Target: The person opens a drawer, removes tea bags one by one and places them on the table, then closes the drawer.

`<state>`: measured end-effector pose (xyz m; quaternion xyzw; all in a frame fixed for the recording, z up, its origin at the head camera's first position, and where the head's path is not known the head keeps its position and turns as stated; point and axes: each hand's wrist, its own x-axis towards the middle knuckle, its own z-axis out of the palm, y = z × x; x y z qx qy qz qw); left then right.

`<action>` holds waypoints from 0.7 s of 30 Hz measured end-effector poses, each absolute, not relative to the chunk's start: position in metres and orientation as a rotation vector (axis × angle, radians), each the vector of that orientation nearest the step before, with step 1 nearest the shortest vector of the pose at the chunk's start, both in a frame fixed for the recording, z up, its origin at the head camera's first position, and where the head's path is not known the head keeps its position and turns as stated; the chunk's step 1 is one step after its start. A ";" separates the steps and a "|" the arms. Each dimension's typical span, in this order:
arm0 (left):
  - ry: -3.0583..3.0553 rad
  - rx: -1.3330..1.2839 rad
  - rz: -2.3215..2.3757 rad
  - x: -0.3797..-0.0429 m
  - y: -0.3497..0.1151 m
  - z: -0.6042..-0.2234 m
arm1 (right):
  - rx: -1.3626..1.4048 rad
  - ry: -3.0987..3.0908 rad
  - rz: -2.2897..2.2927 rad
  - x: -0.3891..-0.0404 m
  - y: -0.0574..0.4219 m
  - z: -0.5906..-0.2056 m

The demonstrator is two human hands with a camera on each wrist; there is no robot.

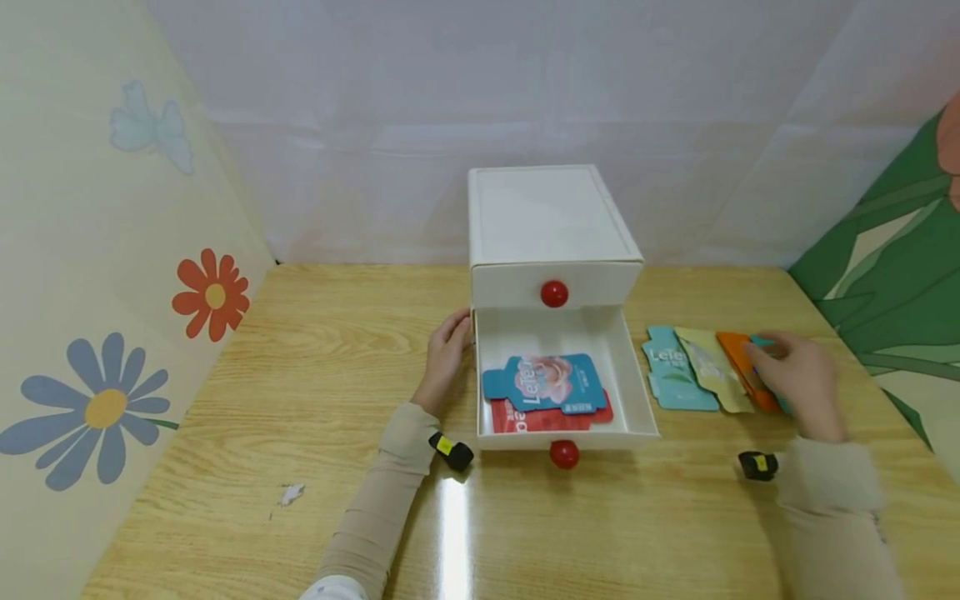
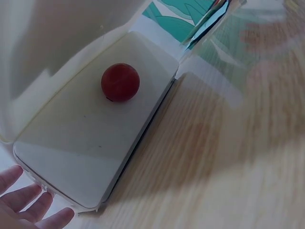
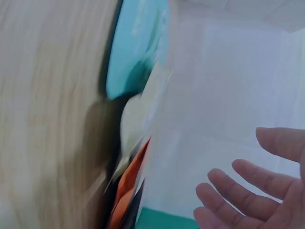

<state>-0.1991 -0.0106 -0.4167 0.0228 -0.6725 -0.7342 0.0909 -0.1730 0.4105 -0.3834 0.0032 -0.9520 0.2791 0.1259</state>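
A white desktop drawer box (image 1: 551, 212) stands on the table, its lower drawer (image 1: 517, 329) pulled out. Inside that drawer, a blue flattened carton (image 1: 585, 375) with a flower print overlaps a red flattened carton (image 1: 510, 419). My left hand (image 1: 444, 362) rests at the box's left side; its fingers (image 2: 28, 194) are stretched along the edge. Right of the drawer lie overlapping flattened cartons: light teal (image 1: 670, 371), pale yellow (image 1: 705, 362) and orange (image 1: 735, 354). Over the orange one and another teal piece reaches my right hand (image 1: 806, 379), fingers spread and thumb apart.
Red round knobs sit on the upper drawer (image 1: 510, 286) and the lower one. A white cloth (image 1: 375, 167) hangs behind the wooden table (image 1: 337, 358). Flower-painted panels (image 1: 60, 250) border both sides. A small pale worn spot (image 1: 291, 494) marks the tabletop at left.
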 end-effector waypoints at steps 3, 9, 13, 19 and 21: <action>-2.010 0.053 -2.177 -0.199 -0.011 -0.417 | -0.009 -2.770 0.852 -0.170 0.401 -0.379; -2.021 0.053 -2.168 -0.196 -0.011 -0.415 | 0.054 -2.691 0.919 -0.166 0.379 -0.371; -2.022 0.053 -2.184 -0.194 -0.011 -0.411 | 0.082 -2.652 1.010 -0.182 0.380 -0.390; -2.015 0.033 -2.170 -0.197 -0.011 -0.417 | 0.104 -2.595 1.122 -0.176 0.351 -0.376; -2.020 0.038 -2.167 -0.197 -0.011 -0.418 | 0.138 -2.586 1.124 -0.177 0.347 -0.376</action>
